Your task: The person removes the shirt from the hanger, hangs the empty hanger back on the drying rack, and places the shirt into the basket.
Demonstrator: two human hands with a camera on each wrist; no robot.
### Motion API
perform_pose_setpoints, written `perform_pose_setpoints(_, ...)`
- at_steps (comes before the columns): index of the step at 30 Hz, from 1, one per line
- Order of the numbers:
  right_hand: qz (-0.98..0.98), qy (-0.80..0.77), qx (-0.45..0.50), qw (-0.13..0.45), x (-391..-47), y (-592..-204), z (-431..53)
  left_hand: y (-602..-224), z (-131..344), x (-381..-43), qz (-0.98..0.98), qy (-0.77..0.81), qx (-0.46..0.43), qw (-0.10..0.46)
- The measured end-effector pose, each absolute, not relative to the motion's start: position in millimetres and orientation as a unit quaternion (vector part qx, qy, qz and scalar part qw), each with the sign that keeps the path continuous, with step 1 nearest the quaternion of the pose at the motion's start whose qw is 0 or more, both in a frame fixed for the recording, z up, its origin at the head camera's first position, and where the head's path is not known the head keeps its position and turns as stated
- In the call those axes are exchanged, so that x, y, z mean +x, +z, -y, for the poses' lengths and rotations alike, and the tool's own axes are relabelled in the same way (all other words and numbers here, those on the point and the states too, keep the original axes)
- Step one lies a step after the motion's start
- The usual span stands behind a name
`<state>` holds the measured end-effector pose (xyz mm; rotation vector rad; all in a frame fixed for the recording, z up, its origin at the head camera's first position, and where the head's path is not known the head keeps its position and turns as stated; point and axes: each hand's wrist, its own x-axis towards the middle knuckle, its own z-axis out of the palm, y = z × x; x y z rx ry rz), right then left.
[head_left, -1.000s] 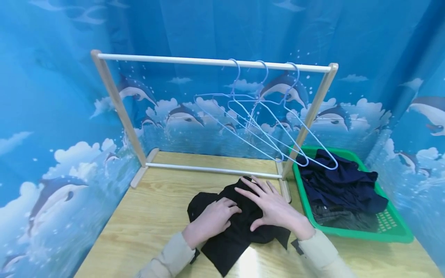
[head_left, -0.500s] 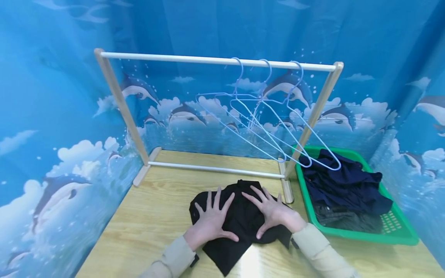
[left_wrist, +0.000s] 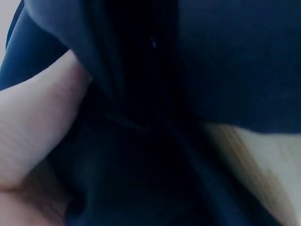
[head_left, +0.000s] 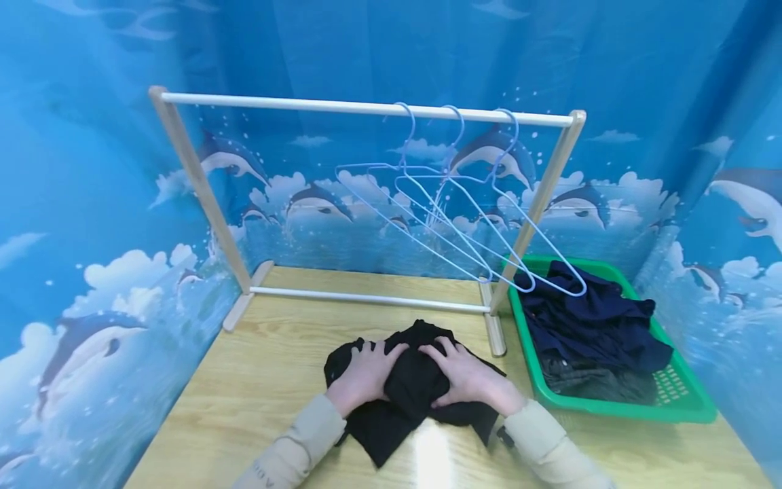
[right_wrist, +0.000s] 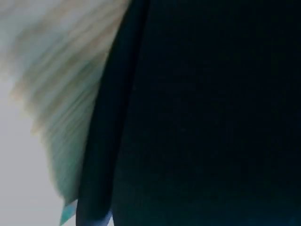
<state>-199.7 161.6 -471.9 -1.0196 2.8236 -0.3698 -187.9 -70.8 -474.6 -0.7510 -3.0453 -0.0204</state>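
A black garment (head_left: pixel 415 380) lies bunched on the table, its middle pushed up into folds between my two hands. My left hand (head_left: pixel 365 375) grips its left part, fingers curled into the cloth. On the other side my right hand (head_left: pixel 469 377) gathers the fabric with bent fingers and thumb. One lower corner of the garment points toward the near edge. Up close in the left wrist view, the dark cloth (left_wrist: pixel 122 179) covers part of the hand. Dark fabric (right_wrist: pixel 211 113) fills most of the right wrist view, where the fingers are hidden.
Behind the garment stands a rack with a white top rail (head_left: pixel 293 104) and wooden posts. Several thin blue hangers (head_left: pixel 455 180) hang toward its right end. A green basket (head_left: pixel 623 409) at the right holds dark clothes (head_left: pixel 592 319). A dolphin-print curtain surrounds the wooden table (head_left: pixel 244 407).
Both hands lay spread flat on the garment half a second ago; now their fingers have curled inward. The cloth between them has bunched up, and its lower corner has moved slightly back.
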Motion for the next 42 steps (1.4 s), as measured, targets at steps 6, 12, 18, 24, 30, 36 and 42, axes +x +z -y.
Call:
perform_pose_setpoints(6,-0.934,-0.116,-0.338,0.014,-191.0,-472.6,-155.8,-479.3,71.3,-182.5,0.951,0.040,-0.291,0.093)
perform_pose_setpoints(12,-0.925,-0.130,-0.352,-0.059,-192.2,-471.8,-149.8,-476.7,77.7,-187.1,0.943,0.042,-0.300,0.136)
perform_pose_setpoints(18,-0.931,-0.120,-0.322,-0.123,-189.0,-460.7,-157.3,-461.8,81.5,-187.0,0.940,-0.033,-0.316,0.123)
perform_pose_setpoints(24,-0.919,-0.103,-0.296,-0.241,-170.0,-424.6,-181.4,-425.4,70.9,-178.9,0.913,-0.058,-0.368,0.165)
perform_pose_setpoints(30,-0.888,-0.112,-0.283,-0.344,-153.5,-383.7,-210.1,-381.8,46.2,-174.0,0.873,-0.058,-0.413,0.254)
perform_pose_setpoints(36,-0.885,-0.105,-0.244,-0.383,-141.1,-354.0,-251.2,-352.1,-0.1,-172.0,0.862,-0.116,-0.428,0.245)
perform_pose_setpoints(42,-0.884,-0.143,-0.151,-0.418,-130.7,-347.0,-291.6,-340.7,-58.6,-173.2,0.858,-0.185,-0.432,0.210)
